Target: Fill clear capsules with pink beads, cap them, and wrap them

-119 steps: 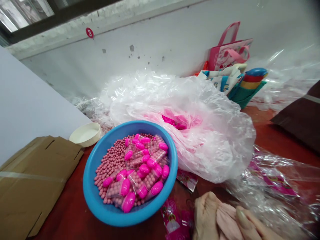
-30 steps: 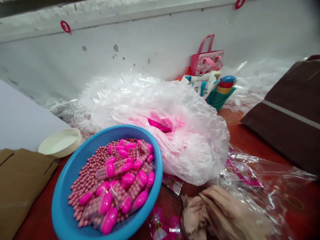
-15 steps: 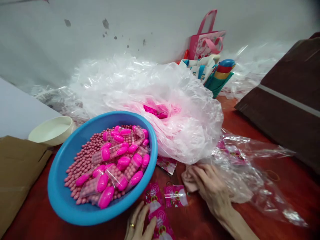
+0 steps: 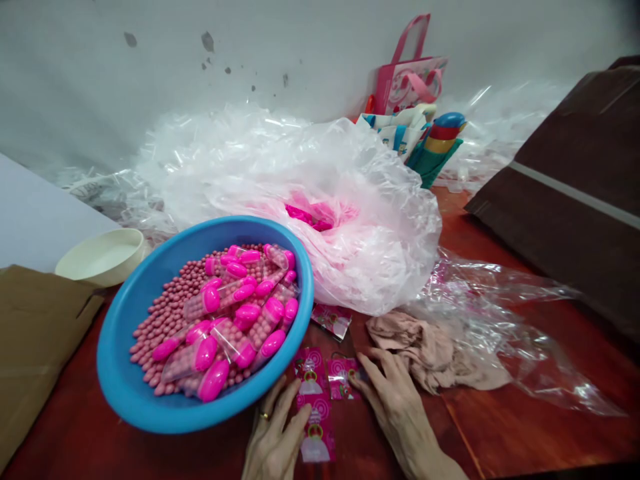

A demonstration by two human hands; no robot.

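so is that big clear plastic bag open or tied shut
Open. The mouth of the clear plastic bag gapes upward behind the blue basin, and bright pink pieces show directly through the opening.

Inventory, near to far:
- Left hand (image 4: 275, 447), right hand (image 4: 395, 407): two hands in all.
- Small pink printed plastic sachets (image 4: 310, 370) on the desk (image 4: 500, 427): four.
- Crumpled beige cloth (image 4: 430, 347): one.
- Blue round plastic basin (image 4: 125, 393): one.
- Pink-capped clear plastic capsules (image 4: 240, 313) in the basin: over a dozen, exact number unclear.
- Small pinkish-brown beads (image 4: 170, 313): too many to count.
- Cream shallow round dish (image 4: 100, 257), left: one.
- Large clear plastic bag (image 4: 385, 220): one.
- Pink handled tote bag (image 4: 407, 80), far: one.
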